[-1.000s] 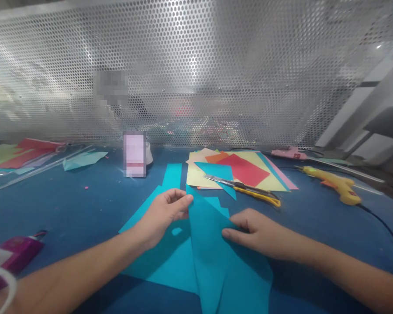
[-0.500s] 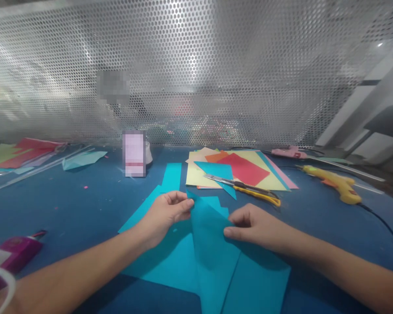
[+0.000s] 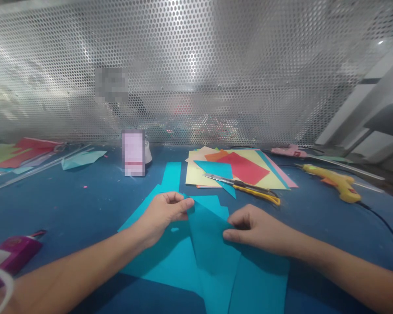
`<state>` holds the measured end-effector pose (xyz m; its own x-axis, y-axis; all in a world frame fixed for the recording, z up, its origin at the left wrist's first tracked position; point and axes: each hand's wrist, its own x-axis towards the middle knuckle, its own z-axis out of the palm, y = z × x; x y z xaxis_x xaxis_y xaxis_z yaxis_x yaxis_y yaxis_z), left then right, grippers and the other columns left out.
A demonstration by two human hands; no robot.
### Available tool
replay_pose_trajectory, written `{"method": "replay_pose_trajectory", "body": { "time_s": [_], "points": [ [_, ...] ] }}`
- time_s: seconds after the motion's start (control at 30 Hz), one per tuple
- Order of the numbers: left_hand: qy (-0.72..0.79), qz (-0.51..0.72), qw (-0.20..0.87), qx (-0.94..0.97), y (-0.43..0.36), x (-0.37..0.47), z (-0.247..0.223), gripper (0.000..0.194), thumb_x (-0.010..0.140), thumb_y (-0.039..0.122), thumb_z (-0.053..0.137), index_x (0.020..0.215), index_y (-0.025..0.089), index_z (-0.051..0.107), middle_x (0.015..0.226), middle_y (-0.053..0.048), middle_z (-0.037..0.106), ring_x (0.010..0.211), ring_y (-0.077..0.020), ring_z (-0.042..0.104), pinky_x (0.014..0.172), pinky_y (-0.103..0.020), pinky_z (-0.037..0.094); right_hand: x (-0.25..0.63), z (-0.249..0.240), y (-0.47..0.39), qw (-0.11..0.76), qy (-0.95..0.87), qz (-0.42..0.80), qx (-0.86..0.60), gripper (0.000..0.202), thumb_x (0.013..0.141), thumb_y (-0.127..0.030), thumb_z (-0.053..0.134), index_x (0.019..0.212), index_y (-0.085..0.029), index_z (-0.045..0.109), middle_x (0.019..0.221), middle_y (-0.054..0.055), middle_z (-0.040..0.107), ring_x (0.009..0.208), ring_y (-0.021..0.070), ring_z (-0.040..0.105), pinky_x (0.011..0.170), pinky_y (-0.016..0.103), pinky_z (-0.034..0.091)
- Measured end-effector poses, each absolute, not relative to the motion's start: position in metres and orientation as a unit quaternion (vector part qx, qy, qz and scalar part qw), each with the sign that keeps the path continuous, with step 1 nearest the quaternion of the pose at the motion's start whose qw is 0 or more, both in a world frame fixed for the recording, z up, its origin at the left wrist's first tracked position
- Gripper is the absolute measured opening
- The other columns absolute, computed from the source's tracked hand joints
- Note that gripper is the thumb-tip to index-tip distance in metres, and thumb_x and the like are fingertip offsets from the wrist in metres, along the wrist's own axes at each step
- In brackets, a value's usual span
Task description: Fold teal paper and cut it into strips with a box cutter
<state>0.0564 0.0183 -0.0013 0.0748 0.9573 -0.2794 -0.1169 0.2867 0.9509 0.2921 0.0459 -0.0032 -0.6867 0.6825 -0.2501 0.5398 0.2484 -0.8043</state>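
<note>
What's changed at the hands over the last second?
The lower part of the bright-blue paper sheet between the hands has spread to the right, and its top corner has dipped slightly. Nothing was newly grasped or released: the left hand and right hand keep their pinches. The yellow-handled cutter and yellow glue gun stayed put.

The cutter (image 3: 240, 185) and glue gun (image 3: 346, 187) flank open table (image 3: 304, 207)

Both hands, left (image 3: 165, 216) and right (image 3: 255, 229), pinch a blue sheet (image 3: 212, 240) over the near worktop (image 3: 94, 218); a yellow glue gun (image 3: 336, 183) lies to the right
</note>
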Motion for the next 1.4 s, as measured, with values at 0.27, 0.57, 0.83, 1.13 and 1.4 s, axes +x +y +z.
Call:
{"method": "replay_pose_trajectory", "body": {
  "time_s": [0.27, 0.57, 0.83, 1.13, 1.4],
  "points": [
    [0.478, 0.465, 0.65, 0.364, 0.019, 0.057, -0.002, 0.044, 0.057, 0.042, 0.088, 0.064, 0.016, 0.053, 0.056, 0.007, 0.049, 0.054, -0.0064, 0.045, 0.06, -0.021, 0.042, 0.293, -0.003, 0.048, 0.068, -0.79, 0.474, -0.382, 0.056, 0.076, -0.056, 0.06, 0.052, -0.02, 0.024, 0.054, -0.007, 0.019, 0.052, 0.0084, 0.02, 0.048, 0.026, 0.015],
    [0.456, 0.481, 0.66, 0.354, 0.022, 0.053, -0.003, 0.043, 0.057, 0.042, 0.089, 0.076, 0.017, 0.06, 0.065, 0.005, 0.055, 0.061, -0.0085, 0.053, 0.062, -0.022, 0.047, 0.293, -0.004, 0.048, 0.061, -0.794, 0.472, -0.378, 0.053, 0.077, -0.051, 0.06, 0.052, -0.02, 0.025, 0.053, -0.008, 0.019, 0.051, 0.0078, 0.019, 0.047, 0.026, 0.015],
    [0.474, 0.499, 0.611, 0.391, 0.024, 0.051, -0.007, 0.044, 0.058, 0.047, 0.086, 0.072, 0.017, 0.057, 0.071, 0.003, 0.055, 0.069, -0.0109, 0.053, 0.067, -0.025, 0.048, 0.292, -0.005, 0.05, 0.071, -0.801, 0.46, -0.378, 0.052, 0.079, -0.05, 0.058, 0.052, -0.02, 0.025, 0.053, -0.008, 0.019, 0.051, 0.008, 0.021, 0.047, 0.025, 0.016],
    [0.488, 0.519, 0.472, 0.52, 0.033, 0.045, -0.007, 0.03, 0.072, 0.035, 0.076, 0.077, 0.019, 0.051, 0.066, 0.007, 0.052, 0.06, -0.0092, 0.054, 0.06, -0.023, 0.045, 0.291, -0.01, 0.044, 0.155, -0.882, 0.258, -0.363, 0.027, 0.09, -0.038, 0.051, 0.078, -0.018, 0.065, 0.068, 0.001, 0.063, 0.062, 0.0147, 0.056, 0.058, 0.024, 0.038],
    [0.476, 0.496, 0.474, 0.551, 0.044, 0.039, -0.016, 0.029, 0.071, 0.032, 0.074, 0.082, 0.018, 0.052, 0.071, 0.003, 0.059, 0.065, -0.0121, 0.058, 0.063, -0.026, 0.05, 0.294, -0.013, 0.044, 0.106, -0.907, 0.147, -0.38, 0.049, 0.09, -0.024, 0.055, 0.138, -0.024, 0.047, 0.087, 0.004, 0.074, 0.067, 0.0197, 0.067, 0.057, 0.026, 0.044]
  ]
}}
